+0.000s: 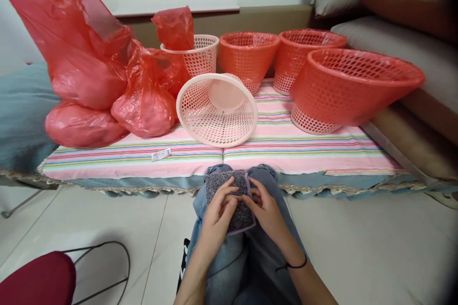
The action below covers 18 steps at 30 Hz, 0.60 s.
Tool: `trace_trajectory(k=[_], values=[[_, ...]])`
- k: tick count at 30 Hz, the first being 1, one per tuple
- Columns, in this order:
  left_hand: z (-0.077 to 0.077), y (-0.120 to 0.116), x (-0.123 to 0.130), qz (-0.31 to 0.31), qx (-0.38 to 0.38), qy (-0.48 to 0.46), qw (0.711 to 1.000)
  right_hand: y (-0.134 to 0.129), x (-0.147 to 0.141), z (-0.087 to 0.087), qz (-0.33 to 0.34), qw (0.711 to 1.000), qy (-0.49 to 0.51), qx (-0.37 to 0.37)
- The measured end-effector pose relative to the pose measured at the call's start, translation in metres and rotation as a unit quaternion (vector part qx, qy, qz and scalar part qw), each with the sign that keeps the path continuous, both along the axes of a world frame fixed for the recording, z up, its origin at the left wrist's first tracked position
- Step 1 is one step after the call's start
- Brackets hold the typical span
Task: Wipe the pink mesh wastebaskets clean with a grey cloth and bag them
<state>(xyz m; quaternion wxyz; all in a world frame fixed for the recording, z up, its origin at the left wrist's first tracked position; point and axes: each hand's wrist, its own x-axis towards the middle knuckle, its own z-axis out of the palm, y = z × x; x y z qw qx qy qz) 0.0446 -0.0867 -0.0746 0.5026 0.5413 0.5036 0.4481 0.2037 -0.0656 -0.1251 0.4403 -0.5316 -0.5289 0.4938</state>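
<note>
A grey, speckled cloth [240, 220] with a purple edge lies across my knees in blue jeans. My left hand [222, 207] rests on top of it, fingers apart. On the cloth's right side is my right hand [264, 206], its fingers spread over the purple edge and their tips close to those of my left hand. Neither hand is closed round anything. Beyond my knees, a pale pink perforated basket [223, 124] lies on its side on the striped cover [193, 164], its mouth facing me.
Red plastic bags [146, 109] are piled at the left. Red-lined baskets [322, 90] stand at the right beside stacked cushions [386, 38]. Another pale basket [202, 57] stands behind. A small white packet [161, 154] lies near the front edge. A dark red stool [39, 279] is at lower left.
</note>
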Motion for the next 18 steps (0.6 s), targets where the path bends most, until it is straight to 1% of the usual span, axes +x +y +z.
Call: trace_trajectory(k=[1,2,4,6,7,8,9,11,12,14,16,18], values=[[-0.006,0.002,-0.003,0.028,0.042,0.06,0.997,0.002,0.002,-0.003,-0.001,0.999,-0.028,0.024],[-0.012,0.004,-0.008,0.055,0.082,0.129,0.987,0.003,0.003,-0.006,-0.013,0.996,-0.066,0.055],[-0.024,0.008,-0.016,0.085,0.131,0.261,0.953,0.004,0.001,-0.007,-0.055,0.977,-0.158,0.13],[-0.036,0.009,-0.021,0.086,0.131,0.338,0.928,0.001,-0.006,-0.003,-0.09,0.943,-0.236,0.215],[-0.04,0.009,-0.022,0.087,0.12,0.352,0.924,-0.001,-0.011,0.001,-0.092,0.927,-0.257,0.257],[-0.044,0.009,-0.022,0.091,0.107,0.351,0.926,-0.004,-0.016,0.004,-0.078,0.915,-0.265,0.293],[-0.047,0.009,-0.021,0.099,0.095,0.34,0.931,-0.006,-0.023,0.007,-0.049,0.909,-0.262,0.32],[-0.052,0.008,-0.02,0.121,0.078,0.302,0.942,-0.009,-0.035,0.008,0.023,0.906,-0.254,0.337],[-0.054,0.009,-0.02,0.13,0.074,0.283,0.947,-0.008,-0.04,0.005,0.051,0.908,-0.26,0.326],[-0.058,0.01,-0.023,0.135,0.073,0.248,0.956,-0.004,-0.049,-0.005,0.083,0.913,-0.283,0.281],[-0.061,0.012,-0.029,0.118,0.075,0.214,0.967,0.002,-0.053,-0.018,0.098,0.919,-0.299,0.239],[-0.061,0.014,-0.036,0.097,0.072,0.179,0.976,0.007,-0.054,-0.027,0.106,0.924,-0.298,0.214]])
